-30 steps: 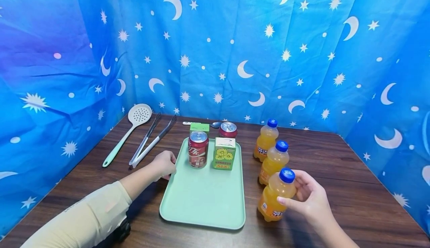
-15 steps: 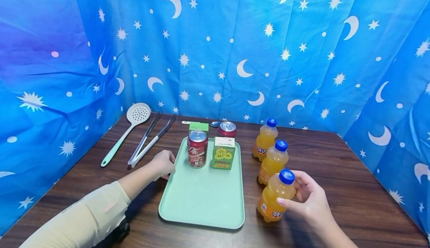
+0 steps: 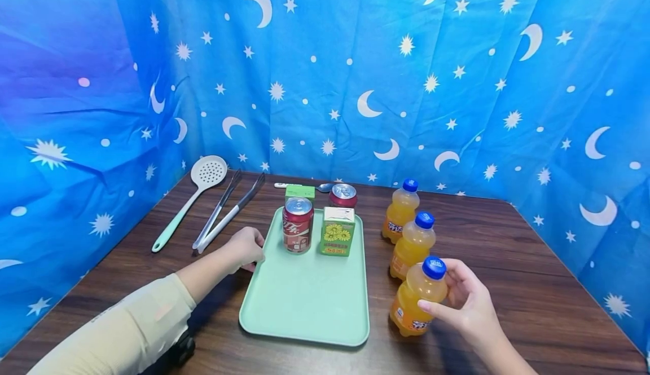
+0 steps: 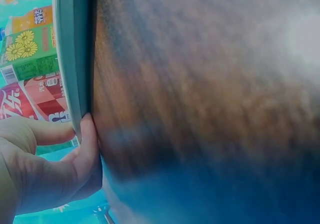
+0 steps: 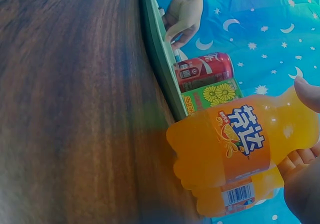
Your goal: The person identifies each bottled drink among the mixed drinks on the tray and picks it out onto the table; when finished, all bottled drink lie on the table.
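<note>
My left hand (image 3: 246, 249) pinches the left rim of the light green tray (image 3: 310, 301); in the left wrist view, thumb and fingers (image 4: 89, 139) meet at that rim. A red soda can (image 3: 297, 228) and a green drink carton (image 3: 337, 234) with yellow flowers stand upright on the tray's far half. To the tray's right, my right hand (image 3: 469, 301) grips the nearest orange soda bottle (image 3: 418, 293), thumb in front and fingers behind. The bottle is blue-capped and upright. Two like it, a middle bottle (image 3: 413, 245) and a far bottle (image 3: 401, 214), stand behind in a row.
Behind the tray's items show another red can (image 3: 343, 195) and a green box (image 3: 300, 193), their bases hidden. A spoon (image 3: 325, 187) lies at the back. Tongs (image 3: 223, 220) and a slotted skimmer (image 3: 203, 180) lie left on the wooden table (image 3: 518, 285). Blue curtains (image 3: 325, 82) enclose it.
</note>
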A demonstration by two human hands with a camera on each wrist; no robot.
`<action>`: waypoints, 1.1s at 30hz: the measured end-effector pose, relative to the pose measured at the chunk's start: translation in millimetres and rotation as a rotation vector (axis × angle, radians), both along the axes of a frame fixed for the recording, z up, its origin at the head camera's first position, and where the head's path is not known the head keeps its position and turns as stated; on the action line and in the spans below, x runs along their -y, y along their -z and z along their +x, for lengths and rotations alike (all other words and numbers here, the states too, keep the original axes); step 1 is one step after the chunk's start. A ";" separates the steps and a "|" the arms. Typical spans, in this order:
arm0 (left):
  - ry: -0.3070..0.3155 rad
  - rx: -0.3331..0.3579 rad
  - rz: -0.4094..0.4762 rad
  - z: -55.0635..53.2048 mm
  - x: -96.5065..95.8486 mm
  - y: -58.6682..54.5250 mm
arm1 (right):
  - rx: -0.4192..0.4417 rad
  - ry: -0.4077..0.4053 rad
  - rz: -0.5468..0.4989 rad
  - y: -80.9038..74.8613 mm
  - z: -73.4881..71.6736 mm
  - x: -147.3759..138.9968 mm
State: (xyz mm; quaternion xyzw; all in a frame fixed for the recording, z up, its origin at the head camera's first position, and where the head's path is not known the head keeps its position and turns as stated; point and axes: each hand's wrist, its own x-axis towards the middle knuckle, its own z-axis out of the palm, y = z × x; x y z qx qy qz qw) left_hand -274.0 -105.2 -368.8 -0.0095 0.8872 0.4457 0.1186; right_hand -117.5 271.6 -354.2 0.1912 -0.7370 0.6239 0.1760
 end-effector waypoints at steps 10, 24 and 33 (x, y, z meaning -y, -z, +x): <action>0.032 -0.001 -0.008 1.2 0.8 -3.7 | -0.068 -0.008 0.084 1.5 -2.9 -1.9; 0.081 -0.008 -0.035 6.5 2.6 -4.1 | -0.121 0.090 0.366 -7.2 -1.5 -10.6; 0.103 -0.333 -0.156 6.7 11.4 -36.2 | -0.363 0.081 0.409 -29.1 -8.7 -33.3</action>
